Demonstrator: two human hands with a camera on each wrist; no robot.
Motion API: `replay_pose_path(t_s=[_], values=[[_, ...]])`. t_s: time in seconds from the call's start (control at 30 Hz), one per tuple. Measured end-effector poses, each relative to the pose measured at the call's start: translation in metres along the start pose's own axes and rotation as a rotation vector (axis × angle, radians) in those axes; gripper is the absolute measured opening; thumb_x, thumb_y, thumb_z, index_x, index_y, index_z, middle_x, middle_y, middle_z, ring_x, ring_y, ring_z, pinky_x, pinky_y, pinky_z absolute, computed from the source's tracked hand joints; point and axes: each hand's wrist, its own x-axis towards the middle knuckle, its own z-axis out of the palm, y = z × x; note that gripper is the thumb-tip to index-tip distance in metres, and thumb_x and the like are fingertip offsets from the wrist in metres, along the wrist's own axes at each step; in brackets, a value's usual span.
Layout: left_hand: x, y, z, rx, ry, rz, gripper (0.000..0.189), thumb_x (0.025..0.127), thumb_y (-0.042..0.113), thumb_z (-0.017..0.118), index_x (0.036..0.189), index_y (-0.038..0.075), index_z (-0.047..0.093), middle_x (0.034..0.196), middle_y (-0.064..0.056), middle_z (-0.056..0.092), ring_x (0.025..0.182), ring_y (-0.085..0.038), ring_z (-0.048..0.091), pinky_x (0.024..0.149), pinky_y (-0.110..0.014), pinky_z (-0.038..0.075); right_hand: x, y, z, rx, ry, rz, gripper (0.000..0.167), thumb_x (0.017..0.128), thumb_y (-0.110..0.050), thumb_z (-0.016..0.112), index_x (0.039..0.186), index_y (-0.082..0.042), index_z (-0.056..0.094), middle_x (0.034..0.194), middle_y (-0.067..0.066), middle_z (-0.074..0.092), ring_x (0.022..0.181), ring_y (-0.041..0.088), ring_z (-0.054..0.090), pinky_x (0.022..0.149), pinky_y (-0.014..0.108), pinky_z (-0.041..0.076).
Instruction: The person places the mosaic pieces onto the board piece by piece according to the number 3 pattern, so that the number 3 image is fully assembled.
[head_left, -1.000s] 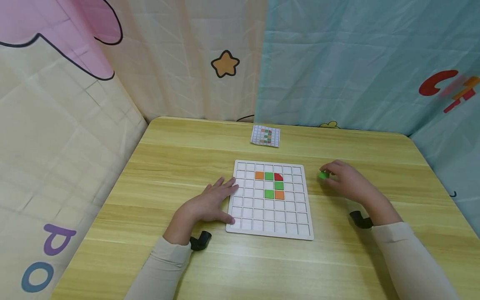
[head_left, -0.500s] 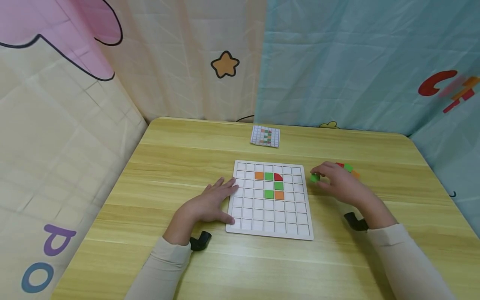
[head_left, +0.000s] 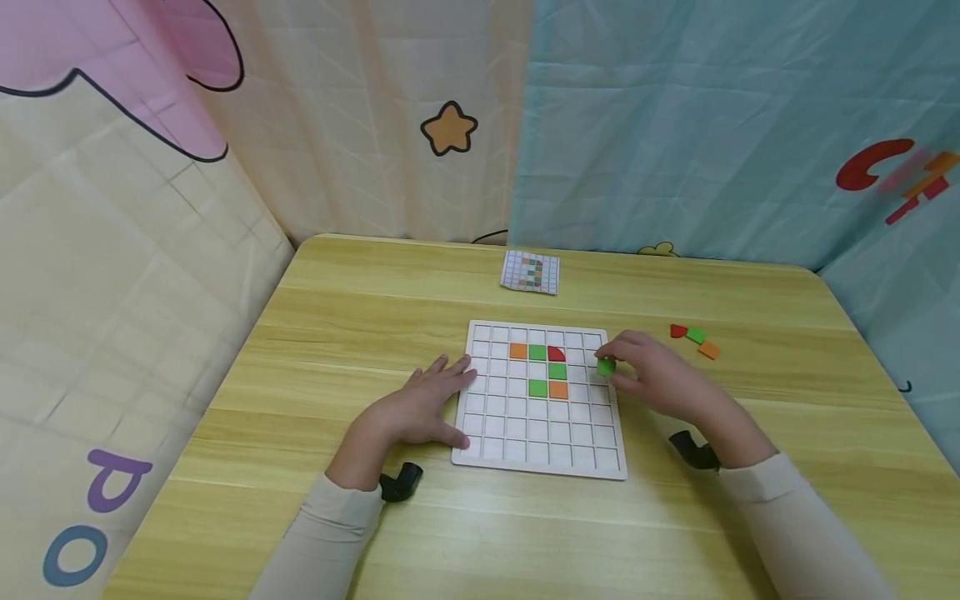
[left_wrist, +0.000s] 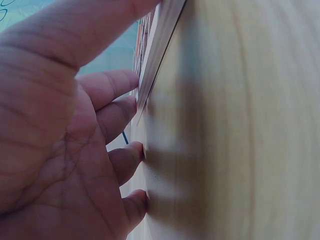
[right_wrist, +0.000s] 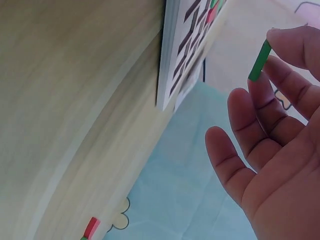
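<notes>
A white grid board [head_left: 540, 475] lies on the table with several coloured tiles set in its squares: an orange tile [head_left: 519, 351], a green tile [head_left: 537, 388] and a red quarter-round tile [head_left: 556, 354] among them. My left hand [head_left: 420, 408] rests spread at the board's left edge, thumb and fingertips on its rim; the left wrist view shows the fingers fairly straight. Between thumb and fingers my right hand [head_left: 663, 375] pinches a green square tile [right_wrist: 260, 61], over the board's right edge. That tile stands on edge in the right wrist view.
A small printed pattern card [head_left: 530, 272] lies behind the board. Right of it on the table are a loose red tile [head_left: 678, 331], a green tile [head_left: 696, 335] and an orange tile [head_left: 708, 350]. Printed curtains hang behind the table's back edge.
My right hand has moved left with the green tile, from the table at the right to the board's right edge, uncovering the loose tiles. My left hand has stayed in place.
</notes>
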Motion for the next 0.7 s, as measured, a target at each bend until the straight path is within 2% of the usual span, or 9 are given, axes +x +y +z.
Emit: replay_pose_path(t_s=[0.23,0.7], values=[[0.0,0.0,0.0,-0.005,0.0,-0.006,0.099,0.076,0.033,0.087,0.157,0.017,0.032,0.165,0.004,0.014,0.152,-0.025,-0.003,0.12,-0.05,0.001,0.002,-0.011,0.003,-0.018,-0.01,-0.062,0.031,0.088,-0.01,0.075,0.118,-0.007,0.069,0.112,0.003,0.062,0.103,0.022,0.055,0.087,0.042,0.052],[0.0,0.001,0.0,-0.007,0.001,-0.005,0.099,0.076,0.033,0.087,0.157,0.016,0.032,0.165,0.003,0.013,0.152,-0.025,-0.003,0.12,-0.051,0.001,0.008,-0.033,0.013,-0.019,-0.112,-0.075,0.03,0.088,-0.016,0.076,0.118,-0.014,0.07,0.111,-0.003,0.062,0.102,0.018,0.056,0.088,0.037,0.052]])
